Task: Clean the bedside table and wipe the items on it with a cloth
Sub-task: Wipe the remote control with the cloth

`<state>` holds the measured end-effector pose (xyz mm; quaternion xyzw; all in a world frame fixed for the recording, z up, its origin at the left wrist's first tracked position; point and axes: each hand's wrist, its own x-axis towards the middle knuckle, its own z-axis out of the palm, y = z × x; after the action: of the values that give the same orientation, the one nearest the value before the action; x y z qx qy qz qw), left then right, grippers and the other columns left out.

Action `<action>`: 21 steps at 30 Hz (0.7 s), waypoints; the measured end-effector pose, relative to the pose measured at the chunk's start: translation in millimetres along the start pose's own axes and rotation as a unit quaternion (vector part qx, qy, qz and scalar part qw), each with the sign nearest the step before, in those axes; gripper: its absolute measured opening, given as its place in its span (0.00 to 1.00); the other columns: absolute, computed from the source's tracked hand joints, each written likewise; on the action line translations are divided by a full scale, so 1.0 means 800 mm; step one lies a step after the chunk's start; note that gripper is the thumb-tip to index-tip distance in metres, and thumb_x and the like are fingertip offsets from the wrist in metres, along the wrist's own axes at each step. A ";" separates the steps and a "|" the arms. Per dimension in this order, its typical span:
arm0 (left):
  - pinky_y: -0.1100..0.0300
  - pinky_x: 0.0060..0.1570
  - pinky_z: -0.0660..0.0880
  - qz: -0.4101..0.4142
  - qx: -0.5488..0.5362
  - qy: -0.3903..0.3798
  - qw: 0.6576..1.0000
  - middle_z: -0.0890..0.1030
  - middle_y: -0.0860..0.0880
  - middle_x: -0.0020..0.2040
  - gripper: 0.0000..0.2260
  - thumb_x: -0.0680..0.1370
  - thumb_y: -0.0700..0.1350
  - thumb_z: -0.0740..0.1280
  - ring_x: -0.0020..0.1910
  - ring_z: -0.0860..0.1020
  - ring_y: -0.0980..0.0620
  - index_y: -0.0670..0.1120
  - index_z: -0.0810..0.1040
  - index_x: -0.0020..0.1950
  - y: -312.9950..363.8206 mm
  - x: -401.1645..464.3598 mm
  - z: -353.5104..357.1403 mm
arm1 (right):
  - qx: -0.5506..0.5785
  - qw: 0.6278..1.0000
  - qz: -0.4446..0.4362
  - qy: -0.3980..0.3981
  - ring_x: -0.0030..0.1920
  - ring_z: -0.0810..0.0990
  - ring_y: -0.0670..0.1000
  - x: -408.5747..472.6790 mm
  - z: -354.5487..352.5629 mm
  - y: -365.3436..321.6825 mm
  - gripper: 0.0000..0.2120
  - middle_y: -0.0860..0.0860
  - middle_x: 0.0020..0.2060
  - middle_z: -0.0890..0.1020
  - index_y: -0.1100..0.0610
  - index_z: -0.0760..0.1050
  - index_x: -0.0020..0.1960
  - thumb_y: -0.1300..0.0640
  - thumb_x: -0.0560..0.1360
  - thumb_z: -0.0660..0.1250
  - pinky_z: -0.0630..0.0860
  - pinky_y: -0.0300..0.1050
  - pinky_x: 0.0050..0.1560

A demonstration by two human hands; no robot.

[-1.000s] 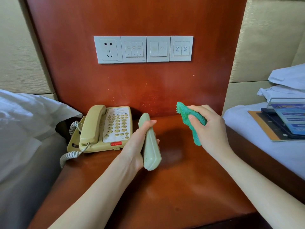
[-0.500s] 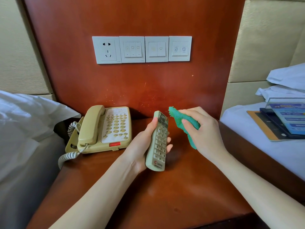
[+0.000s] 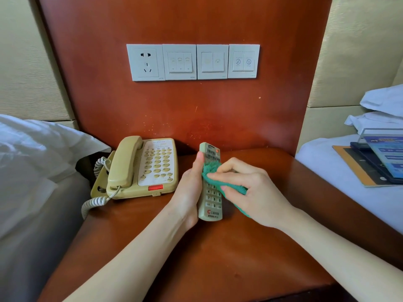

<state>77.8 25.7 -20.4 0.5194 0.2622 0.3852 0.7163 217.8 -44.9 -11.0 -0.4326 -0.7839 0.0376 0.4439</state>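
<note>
My left hand grips a beige remote control by its left edge, buttons facing up, just above the red-brown bedside table. My right hand holds a green cloth and presses it across the middle of the remote's button face. The cloth's tail hangs below my right palm. A beige corded telephone stands at the table's back left, its handset on the cradle.
A wooden wall panel carries a socket and switch plates behind the table. A bed with white linen lies to the left. On the right bed rest a folder, a dark device and a stand-up card.
The remote has been turned from its back to button side up. My right hand moved left and down, bringing the cloth from the air onto the remote.
</note>
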 end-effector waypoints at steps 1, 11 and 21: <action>0.52 0.47 0.78 -0.001 -0.013 0.005 1.000 0.85 0.43 0.51 0.24 0.79 0.65 0.54 0.51 0.84 0.46 0.50 0.81 0.58 0.001 0.000 -0.001 | 0.011 1.000 0.000 -0.018 0.56 0.76 0.46 -0.001 0.001 -0.003 0.17 0.48 0.50 0.77 0.57 0.79 0.61 0.69 0.75 0.66 0.76 0.35 0.54; 0.56 0.38 0.78 -0.002 -0.189 0.100 0.977 0.81 0.47 0.43 0.27 0.78 0.65 0.55 0.41 0.79 0.50 0.44 0.80 0.54 0.014 0.006 -0.017 | 0.034 0.991 -0.012 -0.125 0.54 0.76 0.45 -0.008 0.003 -0.015 0.15 0.45 0.49 0.77 0.55 0.82 0.57 0.67 0.74 0.66 0.73 0.32 0.50; 0.58 0.37 0.78 -0.005 -0.100 0.024 0.995 0.82 0.48 0.43 0.28 0.77 0.67 0.55 0.38 0.80 0.52 0.46 0.81 0.53 0.019 0.013 -0.021 | 0.083 0.996 0.010 0.020 0.48 0.80 0.48 -0.001 -0.020 -0.011 0.15 0.45 0.45 0.80 0.55 0.84 0.51 0.68 0.71 0.65 0.74 0.35 0.46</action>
<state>66.6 45.7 -10.9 0.4345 0.2419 0.4181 0.7602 223.9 -55.9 2.1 -0.4025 -0.7649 0.0982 0.4932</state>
